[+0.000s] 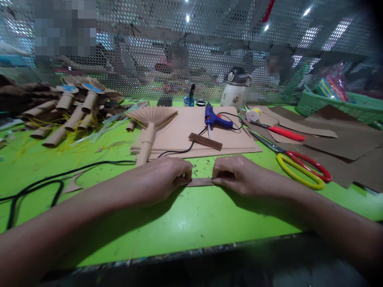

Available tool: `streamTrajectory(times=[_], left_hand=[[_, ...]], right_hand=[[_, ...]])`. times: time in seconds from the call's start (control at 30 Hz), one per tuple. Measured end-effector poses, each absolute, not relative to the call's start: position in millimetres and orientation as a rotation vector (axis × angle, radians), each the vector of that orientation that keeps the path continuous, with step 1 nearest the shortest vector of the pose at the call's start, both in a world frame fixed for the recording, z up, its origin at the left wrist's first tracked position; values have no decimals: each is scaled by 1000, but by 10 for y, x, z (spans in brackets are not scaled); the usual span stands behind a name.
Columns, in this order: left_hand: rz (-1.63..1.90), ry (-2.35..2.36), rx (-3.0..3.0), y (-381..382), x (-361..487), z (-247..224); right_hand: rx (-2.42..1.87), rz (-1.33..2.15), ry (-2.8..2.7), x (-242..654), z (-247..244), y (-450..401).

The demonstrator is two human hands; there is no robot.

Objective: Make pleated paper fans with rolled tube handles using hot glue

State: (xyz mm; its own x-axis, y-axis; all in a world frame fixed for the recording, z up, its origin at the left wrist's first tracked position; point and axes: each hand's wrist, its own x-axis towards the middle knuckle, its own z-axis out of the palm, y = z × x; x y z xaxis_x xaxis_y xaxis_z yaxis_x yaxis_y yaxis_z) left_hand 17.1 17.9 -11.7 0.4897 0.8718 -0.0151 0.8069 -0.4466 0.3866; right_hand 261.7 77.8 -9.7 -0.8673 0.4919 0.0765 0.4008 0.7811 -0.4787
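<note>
A narrow brown paper strip (201,182) stretches between my two hands, low over the green table. My left hand (167,177) pinches its left end, and my right hand (236,173) pinches the other. Just beyond them lies a pleated piece of brown paper (206,141) on a stack of tan cardboard sheets (176,135). A blue glue gun (218,119) rests on the same stack, its black cord running left. Past my left wrist is a paper fan (151,123) with a rolled paper handle. The fingertips partly cover the strip's ends.
Scissors (302,167) with red and yellow handles lie right, near a red-handled cutter (287,133) and brown paper sheets (332,147). A white bottle (235,89) and green basket (338,105) stand behind. Paper rolls (72,115) pile up left. The table edge (179,259) is close.
</note>
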Motion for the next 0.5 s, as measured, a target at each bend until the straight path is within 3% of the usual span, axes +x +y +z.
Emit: streamTrajectory(times=[0.5], left_hand=[[136, 1336, 2590, 85, 141, 1]], right_hand=[[-788, 652, -2777, 2633, -96, 789]])
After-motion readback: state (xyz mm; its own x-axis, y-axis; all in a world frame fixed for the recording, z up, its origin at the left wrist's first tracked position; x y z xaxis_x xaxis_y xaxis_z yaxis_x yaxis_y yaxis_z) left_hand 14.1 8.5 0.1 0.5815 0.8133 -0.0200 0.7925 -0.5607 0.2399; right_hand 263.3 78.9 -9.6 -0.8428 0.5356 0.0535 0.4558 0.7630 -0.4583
